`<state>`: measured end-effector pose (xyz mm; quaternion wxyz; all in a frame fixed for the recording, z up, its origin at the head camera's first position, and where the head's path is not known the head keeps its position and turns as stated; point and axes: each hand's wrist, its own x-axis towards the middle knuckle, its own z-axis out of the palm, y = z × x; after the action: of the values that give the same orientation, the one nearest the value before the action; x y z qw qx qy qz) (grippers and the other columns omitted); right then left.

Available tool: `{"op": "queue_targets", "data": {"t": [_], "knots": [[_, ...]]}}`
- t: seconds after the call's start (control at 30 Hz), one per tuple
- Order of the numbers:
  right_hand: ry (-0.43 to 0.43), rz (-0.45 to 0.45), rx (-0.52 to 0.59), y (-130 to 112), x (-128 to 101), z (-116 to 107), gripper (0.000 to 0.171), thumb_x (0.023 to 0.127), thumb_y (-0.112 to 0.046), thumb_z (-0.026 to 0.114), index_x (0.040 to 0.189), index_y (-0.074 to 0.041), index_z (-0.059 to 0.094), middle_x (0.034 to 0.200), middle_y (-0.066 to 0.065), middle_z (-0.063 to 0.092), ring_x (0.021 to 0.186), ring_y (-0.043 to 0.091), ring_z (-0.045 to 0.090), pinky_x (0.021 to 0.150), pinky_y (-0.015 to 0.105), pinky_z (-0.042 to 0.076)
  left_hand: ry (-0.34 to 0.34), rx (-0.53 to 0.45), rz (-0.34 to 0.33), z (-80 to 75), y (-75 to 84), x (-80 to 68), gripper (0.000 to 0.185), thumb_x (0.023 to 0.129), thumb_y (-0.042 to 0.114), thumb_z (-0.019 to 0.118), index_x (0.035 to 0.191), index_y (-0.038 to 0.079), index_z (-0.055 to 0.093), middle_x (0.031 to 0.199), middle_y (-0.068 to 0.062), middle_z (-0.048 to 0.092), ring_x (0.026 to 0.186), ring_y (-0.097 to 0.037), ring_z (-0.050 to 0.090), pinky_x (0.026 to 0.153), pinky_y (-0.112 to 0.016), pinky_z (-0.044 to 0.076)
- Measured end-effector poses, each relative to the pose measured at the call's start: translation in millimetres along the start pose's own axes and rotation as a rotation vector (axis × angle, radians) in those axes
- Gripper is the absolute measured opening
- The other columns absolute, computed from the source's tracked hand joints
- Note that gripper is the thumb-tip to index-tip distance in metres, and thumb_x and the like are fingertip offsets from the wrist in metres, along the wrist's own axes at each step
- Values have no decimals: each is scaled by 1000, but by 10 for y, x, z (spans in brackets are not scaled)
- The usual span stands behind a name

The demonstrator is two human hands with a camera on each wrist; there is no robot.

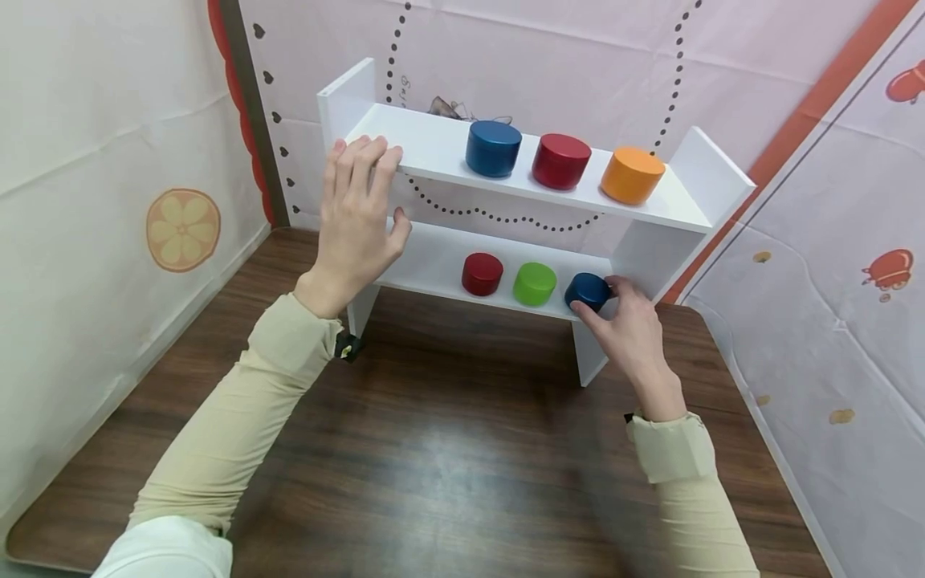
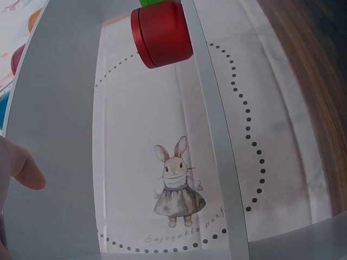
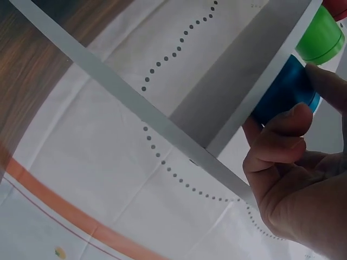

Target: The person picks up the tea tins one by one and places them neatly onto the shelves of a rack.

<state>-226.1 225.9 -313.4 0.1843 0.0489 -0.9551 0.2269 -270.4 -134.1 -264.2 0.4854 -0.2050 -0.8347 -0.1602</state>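
Note:
My right hand (image 1: 630,329) grips a dark blue round tin (image 1: 587,291) between thumb and fingers at the right end of the lower shelf (image 1: 426,253). The right wrist view shows the same blue tin (image 3: 287,92) at the board's edge. Left of it stand a green tin (image 1: 535,283) and a red tin (image 1: 482,274). My left hand (image 1: 359,213) rests its fingertips on the upper shelf's (image 1: 419,132) front edge near the left end, thumb hanging below. In the left wrist view the thumb (image 2: 27,170) shows beside the upper board.
On the upper shelf stand a blue tin (image 1: 494,148), a red tin (image 1: 561,161) and an orange tin (image 1: 632,175). The white rack stands on a dark wooden table (image 1: 448,449). Printed cloth (image 1: 564,72) hangs behind and at both sides.

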Motion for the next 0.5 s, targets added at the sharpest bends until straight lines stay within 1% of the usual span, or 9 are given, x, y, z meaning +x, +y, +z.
{"op": "queue_targets", "data": {"t": [0.2,0.3,0.33,0.4,0.47,0.5], "knots": [[-3,3,-11,5,-20,22,68,87,-41,67,135,3,46,124,27,58,110,42,55,92,59,47,-18,16,-5,9,-16,-27,61,81,11,58,138,3,40,143,-18,41,140,-32,29,125,-40,6],[40,-16,-23,-21,-83,6,69,87,-42,66,136,2,45,123,26,57,106,41,56,87,60,48,-26,12,-6,2,-21,-50,62,81,11,59,140,3,39,144,-18,41,142,-32,27,125,-41,6],[66,-30,-26,-37,-111,-5,69,88,-42,66,136,1,45,122,25,57,101,40,57,83,58,49,-32,16,-6,-7,-22,-59,63,82,11,58,141,3,38,145,-18,40,143,-32,26,125,-41,6],[136,-76,-8,-74,-165,-21,65,88,-39,66,135,0,46,118,22,57,87,35,57,73,50,51,-44,12,-12,-35,-17,-79,65,82,10,58,143,3,36,149,-17,38,145,-31,24,125,-42,6],[209,-144,35,-122,-218,-31,59,88,-34,67,133,0,49,115,20,57,76,29,55,65,39,47,-65,13,-22,-83,1,-115,68,83,11,57,146,4,33,153,-16,33,148,-31,20,125,-44,5],[239,-186,63,-148,-248,-28,56,88,-30,68,132,0,51,113,20,57,74,26,54,63,34,45,-74,11,-28,-108,18,-145,69,84,12,57,148,4,32,155,-15,31,149,-30,19,125,-45,4]]}}
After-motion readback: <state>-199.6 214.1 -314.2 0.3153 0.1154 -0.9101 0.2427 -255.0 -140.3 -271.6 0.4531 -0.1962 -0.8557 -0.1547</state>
